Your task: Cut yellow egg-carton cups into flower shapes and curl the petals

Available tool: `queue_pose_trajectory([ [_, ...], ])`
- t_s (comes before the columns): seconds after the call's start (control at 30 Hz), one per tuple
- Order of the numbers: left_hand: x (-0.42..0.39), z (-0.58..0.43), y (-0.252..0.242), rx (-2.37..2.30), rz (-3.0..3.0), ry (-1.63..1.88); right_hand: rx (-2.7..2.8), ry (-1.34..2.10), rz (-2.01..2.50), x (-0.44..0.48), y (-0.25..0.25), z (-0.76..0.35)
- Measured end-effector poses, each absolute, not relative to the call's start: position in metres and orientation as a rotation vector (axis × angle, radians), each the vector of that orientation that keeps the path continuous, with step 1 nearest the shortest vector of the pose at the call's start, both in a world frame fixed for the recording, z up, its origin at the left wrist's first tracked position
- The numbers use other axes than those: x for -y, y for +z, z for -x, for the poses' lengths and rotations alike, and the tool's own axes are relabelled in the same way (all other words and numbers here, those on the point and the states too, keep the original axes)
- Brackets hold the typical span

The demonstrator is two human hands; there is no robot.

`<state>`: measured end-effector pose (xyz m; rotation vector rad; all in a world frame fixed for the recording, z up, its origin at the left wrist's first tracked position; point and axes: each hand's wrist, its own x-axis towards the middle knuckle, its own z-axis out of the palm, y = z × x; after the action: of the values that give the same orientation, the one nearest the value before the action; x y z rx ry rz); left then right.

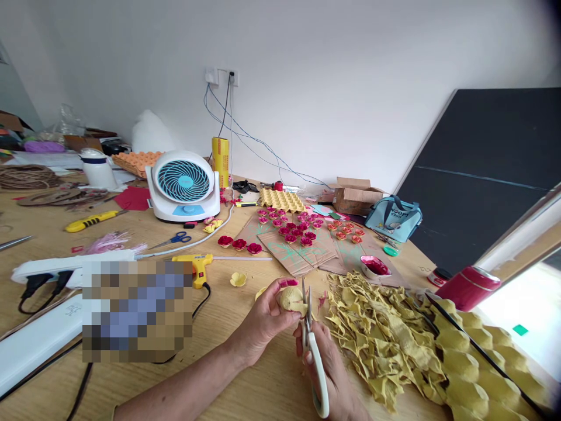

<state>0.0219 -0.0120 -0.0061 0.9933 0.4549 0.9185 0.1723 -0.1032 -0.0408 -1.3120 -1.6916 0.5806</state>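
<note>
Between the thumb and fingers of my left hand (266, 318) sits a yellow egg-carton cup (291, 299), rounded side showing. My right hand (326, 365) grips white-handled scissors (322, 377), their blades pointing up and parted at the right edge of the cup. A pink patch shows by my left fingertips. Just beyond that hand, a yellow paper flower (238, 279) lies on the table. To the right spreads a heap of torn yellow carton scraps (377, 333), with a yellow egg tray (464, 362) beside it.
Painted red and pink paper flowers (298, 231) stand on cardboard (302, 260) ahead. At the left are a yellow glue gun (197, 266), a white fan (184, 184) and a power strip (79, 263). A dish of red paint (376, 266) and a red can (468, 287) stand to the right.
</note>
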Motion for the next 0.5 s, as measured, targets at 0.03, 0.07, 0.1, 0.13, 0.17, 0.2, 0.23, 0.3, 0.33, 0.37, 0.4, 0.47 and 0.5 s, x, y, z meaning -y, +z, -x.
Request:
queue_pose_trajectory([
  [0.03, 0.0118, -0.0219, -0.0058, -0.452, -0.990, 0.919, 1.693, 0.583, 1.306, 0.1030, -0.0399, -0.1717],
  [0.07, 0.0117, -0.0220, -0.0053, -0.449, -0.985, 0.920, 1.695, 0.584, 1.300, 0.1028, -0.0391, -0.1712],
  [0.1, 0.0117, -0.0220, -0.0048, -0.446, -0.981, 0.920, 1.696, 0.586, 1.298, 0.1028, -0.0384, -0.1707],
  [0.13, 0.0116, -0.0221, -0.0041, -0.440, -0.979, 0.918, 1.698, 0.589, 1.297, 0.1028, -0.0377, -0.1704],
  [0.17, 0.0115, -0.0220, -0.0035, -0.433, -0.980, 0.916, 1.698, 0.593, 1.296, 0.1028, -0.0371, -0.1702],
  [0.2, 0.0113, -0.0218, -0.0029, -0.425, -0.983, 0.914, 1.699, 0.598, 1.297, 0.1029, -0.0364, -0.1701],
  [0.23, 0.0110, -0.0216, -0.0023, -0.417, -0.989, 0.911, 1.700, 0.603, 1.297, 0.1029, -0.0358, -0.1702],
  [0.3, 0.0098, -0.0207, -0.0014, -0.403, -1.006, 0.902, 1.703, 0.609, 1.299, 0.1031, -0.0346, -0.1703],
  [0.33, 0.0090, -0.0202, -0.0009, -0.398, -1.016, 0.899, 1.707, 0.613, 1.300, 0.1034, -0.0341, -0.1704],
  [0.37, 0.0081, -0.0197, -0.0003, -0.395, -1.028, 0.892, 1.708, 0.614, 1.305, 0.1037, -0.0336, -0.1704],
  [0.4, 0.0072, -0.0191, 0.0004, -0.394, -1.041, 0.886, 1.707, 0.613, 1.309, 0.1041, -0.0333, -0.1703],
  [0.47, 0.0055, -0.0180, 0.0022, -0.392, -1.070, 0.875, 1.710, 0.615, 1.314, 0.1048, -0.0332, -0.1701],
  [0.5, 0.0048, -0.0173, 0.0035, -0.393, -1.083, 0.871, 1.709, 0.619, 1.317, 0.1051, -0.0334, -0.1700],
])
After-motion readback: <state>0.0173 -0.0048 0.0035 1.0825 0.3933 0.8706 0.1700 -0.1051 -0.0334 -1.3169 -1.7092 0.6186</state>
